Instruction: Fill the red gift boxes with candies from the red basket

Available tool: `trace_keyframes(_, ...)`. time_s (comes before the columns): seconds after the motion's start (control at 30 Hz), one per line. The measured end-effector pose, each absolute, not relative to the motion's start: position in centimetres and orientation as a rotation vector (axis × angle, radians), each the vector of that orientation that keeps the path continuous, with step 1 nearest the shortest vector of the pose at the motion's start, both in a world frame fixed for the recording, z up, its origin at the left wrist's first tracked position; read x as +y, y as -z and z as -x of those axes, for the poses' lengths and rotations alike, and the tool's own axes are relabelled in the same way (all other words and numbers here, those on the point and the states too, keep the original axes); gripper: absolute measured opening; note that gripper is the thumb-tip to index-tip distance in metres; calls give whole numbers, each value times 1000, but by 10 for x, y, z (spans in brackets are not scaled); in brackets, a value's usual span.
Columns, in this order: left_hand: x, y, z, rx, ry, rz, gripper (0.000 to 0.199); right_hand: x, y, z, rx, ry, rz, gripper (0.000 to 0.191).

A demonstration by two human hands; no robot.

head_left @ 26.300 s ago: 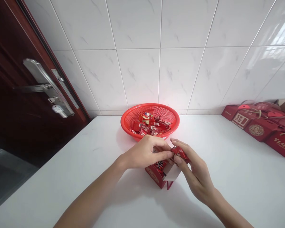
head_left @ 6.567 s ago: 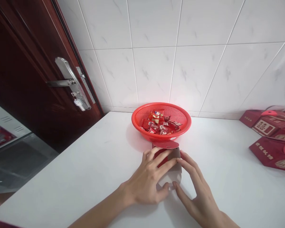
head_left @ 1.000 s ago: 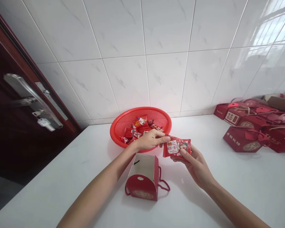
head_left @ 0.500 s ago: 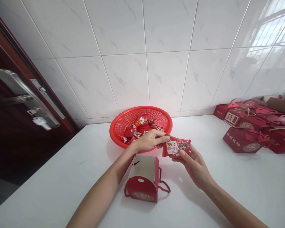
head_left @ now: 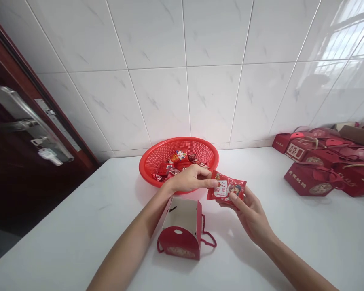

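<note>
A red candy packet (head_left: 226, 190) with cartoon figures and white lettering is held up between both hands. My left hand (head_left: 189, 178) pinches its left end, thumb on the printed face. On its right end, my right hand (head_left: 248, 208) grips with the thumb in front and the fingers behind. Just below my left wrist stands an open red gift box (head_left: 178, 242) with a pale inside and red cord handles. Behind my left hand sits a red plastic basket (head_left: 151, 151) with several wrapped sweets (head_left: 178, 159) in it, partly hidden by that hand.
Several closed red gift boxes (head_left: 314, 178) are piled on the right of the white table (head_left: 109, 226). A tiled wall (head_left: 157, 101) runs along the back. On the left is a dark door with a metal handle (head_left: 30, 123) and keys.
The left thumb has slid slightly inward over the packet's face, and the packet tilts a little more. Both hands keep hold. The box and basket shift slightly with the view.
</note>
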State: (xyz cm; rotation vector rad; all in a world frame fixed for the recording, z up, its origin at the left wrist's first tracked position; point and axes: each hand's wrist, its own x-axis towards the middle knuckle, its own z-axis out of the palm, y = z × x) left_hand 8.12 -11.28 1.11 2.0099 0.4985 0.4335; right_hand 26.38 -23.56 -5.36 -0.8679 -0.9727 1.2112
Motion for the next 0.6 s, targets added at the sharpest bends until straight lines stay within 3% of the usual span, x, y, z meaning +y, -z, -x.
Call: trace_keyframes(0.6,-116,-13,-81,514,-449,-2050,54,-235,56,-263,-974,-1199,847,37)
